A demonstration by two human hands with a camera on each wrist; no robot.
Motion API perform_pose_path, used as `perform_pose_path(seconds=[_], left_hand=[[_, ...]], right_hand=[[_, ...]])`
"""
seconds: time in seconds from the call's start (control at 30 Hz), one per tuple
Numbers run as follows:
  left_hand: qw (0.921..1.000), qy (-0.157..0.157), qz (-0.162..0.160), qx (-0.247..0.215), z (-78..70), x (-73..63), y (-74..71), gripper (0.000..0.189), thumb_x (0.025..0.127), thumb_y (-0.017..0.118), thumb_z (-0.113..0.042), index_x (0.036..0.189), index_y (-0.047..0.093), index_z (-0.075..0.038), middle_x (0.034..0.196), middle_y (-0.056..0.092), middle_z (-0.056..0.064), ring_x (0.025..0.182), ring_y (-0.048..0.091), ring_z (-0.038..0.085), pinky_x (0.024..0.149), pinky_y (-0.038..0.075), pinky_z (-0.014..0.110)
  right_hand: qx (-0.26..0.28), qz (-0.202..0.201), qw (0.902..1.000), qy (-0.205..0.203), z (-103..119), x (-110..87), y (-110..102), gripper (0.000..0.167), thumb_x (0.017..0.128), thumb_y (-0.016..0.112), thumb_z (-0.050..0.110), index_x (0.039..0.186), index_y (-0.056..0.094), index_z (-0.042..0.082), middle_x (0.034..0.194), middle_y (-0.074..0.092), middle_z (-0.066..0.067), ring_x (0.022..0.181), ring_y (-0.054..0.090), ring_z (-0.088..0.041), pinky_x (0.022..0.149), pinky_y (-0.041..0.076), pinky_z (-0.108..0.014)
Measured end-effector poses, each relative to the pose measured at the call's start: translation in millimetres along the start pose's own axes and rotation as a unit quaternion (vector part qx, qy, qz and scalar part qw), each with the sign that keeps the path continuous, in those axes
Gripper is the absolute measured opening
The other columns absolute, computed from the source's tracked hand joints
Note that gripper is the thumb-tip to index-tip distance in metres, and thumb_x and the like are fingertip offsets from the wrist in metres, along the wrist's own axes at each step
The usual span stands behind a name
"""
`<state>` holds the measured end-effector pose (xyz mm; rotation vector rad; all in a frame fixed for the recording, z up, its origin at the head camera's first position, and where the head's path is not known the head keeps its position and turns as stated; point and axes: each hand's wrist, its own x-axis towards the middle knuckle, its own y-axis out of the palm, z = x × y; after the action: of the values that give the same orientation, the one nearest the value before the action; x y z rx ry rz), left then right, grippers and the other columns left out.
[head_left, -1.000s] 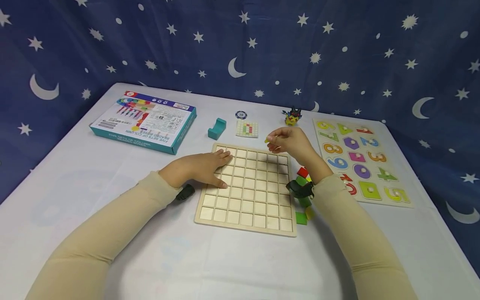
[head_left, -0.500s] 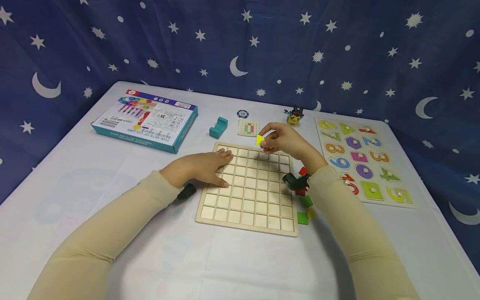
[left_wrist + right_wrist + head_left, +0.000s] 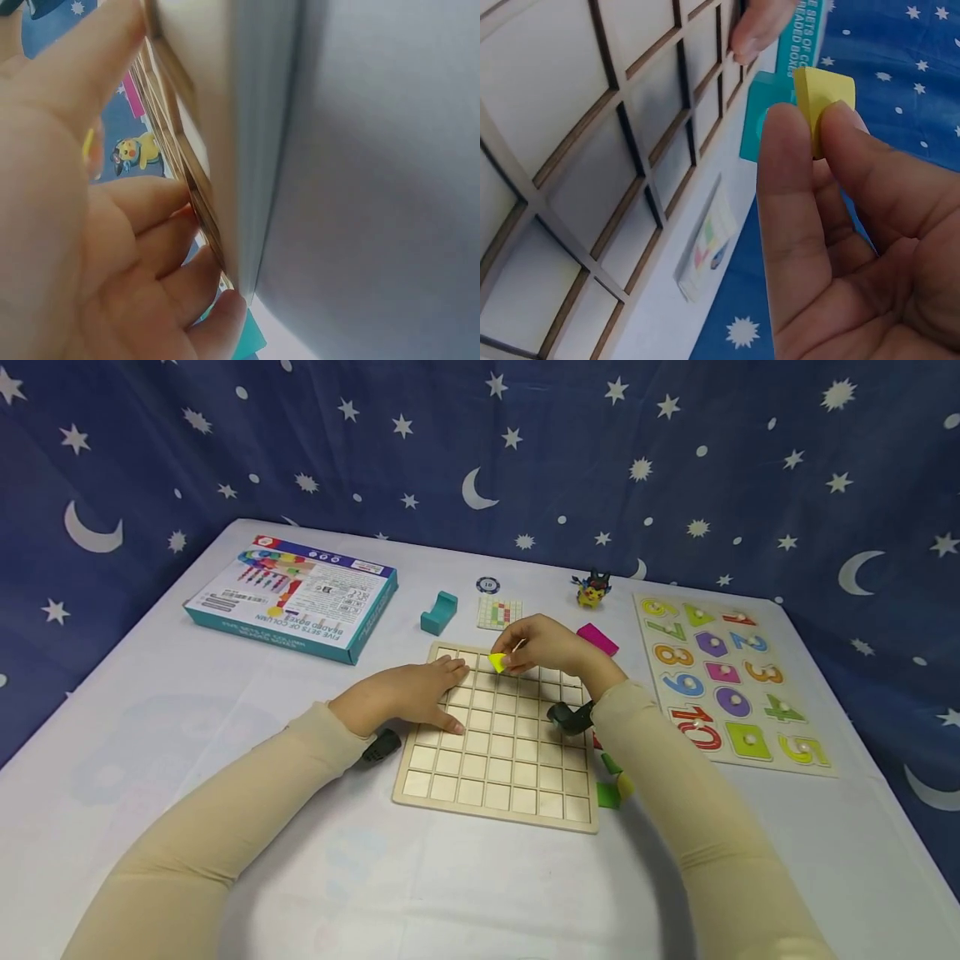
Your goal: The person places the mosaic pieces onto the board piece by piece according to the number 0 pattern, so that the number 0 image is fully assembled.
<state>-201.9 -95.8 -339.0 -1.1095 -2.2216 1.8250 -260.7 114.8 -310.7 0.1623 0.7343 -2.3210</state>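
Two hands near mid-frame in the head view, apart from each other. Compared with half a second ago, right hand (image 3: 547, 647) shifted down and left, yellow piece (image 3: 497, 662) pinched between thumb and fingers, now seen over the top rows of the wooden grid board (image 3: 471, 792). Left hand (image 3: 408, 697) as before, fingers spread on the board's left side. Newly in sight behind the right wrist: magenta block (image 3: 597, 640). Legible at upper left: "FIVE SETS OF COLUMN BEADED BOXES" on the teal-edged box (image 3: 292, 593); at upper centre, "10" on the round chip (image 3: 488, 585); at right, numerals 1 to 10 on the puzzle board (image 3: 801, 693). Also on the white tabletop (image 3: 450, 877): teal block (image 3: 439, 614) and pattern card (image 3: 498, 612) just above the grid board, figurine (image 3: 592, 590) farther right, loose pieces (image 3: 608, 795) by the board's lower right, partly covered by the right sleeve (image 3: 675, 793).

In the left wrist view, left hand large at left, fingertips touching the grid board; figurine and magenta block visible past the fingers, teal block partly hidden at bottom.

In the right wrist view, yellow piece right of centre, clamped between thumb and forefinger, clear of the grid board; teal block partly covered behind; sideways, cut-off box lettering at top.
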Motion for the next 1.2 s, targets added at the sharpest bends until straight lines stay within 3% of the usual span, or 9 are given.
perform_pose_path(seconds=[0.23, 0.43, 0.83, 1.03, 1.2], left_hand=[[1.0, -0.006, -0.003, -0.005, -2.1, 0.7, -0.6, 0.096, 0.079, 0.064, -0.053, 0.147, 0.016, -0.005, 0.155, 0.011, 0.01, 0.142, 0.008, 0.028, 0.113, 0.02, 0.046], [0.9999, -0.008, -0.006, 0.002, -2.9, 1.0, -1.4, 0.097, 0.078, 0.064, -0.053, 0.147, 0.017, -0.004, 0.155, 0.012, 0.011, 0.142, 0.01, 0.029, 0.111, 0.023, 0.048], [0.9999, 0.001, -0.01, -0.008, -2.8, -0.4, -1.1, 0.096, 0.079, 0.064, -0.052, 0.147, 0.017, -0.003, 0.155, 0.012, 0.011, 0.142, 0.01, 0.028, 0.111, 0.023, 0.047], [0.9998, 0.004, -0.013, -0.017, -1.1, -1.1, 0.0, 0.097, 0.079, 0.064, -0.052, 0.147, 0.016, -0.004, 0.155, 0.011, 0.01, 0.143, 0.009, 0.028, 0.113, 0.021, 0.046], [0.9997, 0.001, -0.01, -0.023, -0.2, -1.2, 0.7, 0.097, 0.079, 0.064, -0.052, 0.147, 0.016, -0.004, 0.155, 0.01, 0.01, 0.143, 0.008, 0.027, 0.113, 0.019, 0.045]], right_hand=[[-0.04, 0.007, 0.999, 0.021, -3, 11.8, 4, 0.021, 0.087, 0.058, -0.002, 0.106, 0.064, -0.007, 0.091, 0.062, -0.011, 0.076, 0.064, -0.015, 0.077, 0.055, -0.031], [-0.096, 0.017, 0.9952, 0.007, -2, 20.3, 10, 0.016, 0.084, 0.062, -0.003, 0.099, 0.068, -0.005, 0.084, 0.067, -0.009, 0.069, 0.062, -0.012, 0.069, 0.055, -0.028], [-0.234, 0.027, 0.9712, 0.033, 9, 28.7, 20, 0.014, 0.08, 0.064, -0.002, 0.088, 0.073, 0.004, 0.084, 0.07, -0.005, 0.07, 0.057, -0.011, 0.069, 0.05, -0.026], [-0.242, 0.019, 0.9692, 0.041, 6, 29.9, 23, 0.013, 0.077, 0.064, -0.003, 0.084, 0.072, 0.006, 0.077, 0.067, -0.002, 0.069, 0.053, -0.013, 0.067, 0.047, -0.025], [-0.234, 0.017, 0.9716, 0.033, 2, 26.3, 19, 0.014, 0.081, 0.066, 0.004, 0.093, 0.072, 0.007, 0.085, 0.068, -0.003, 0.074, 0.056, -0.013, 0.072, 0.048, -0.026]])
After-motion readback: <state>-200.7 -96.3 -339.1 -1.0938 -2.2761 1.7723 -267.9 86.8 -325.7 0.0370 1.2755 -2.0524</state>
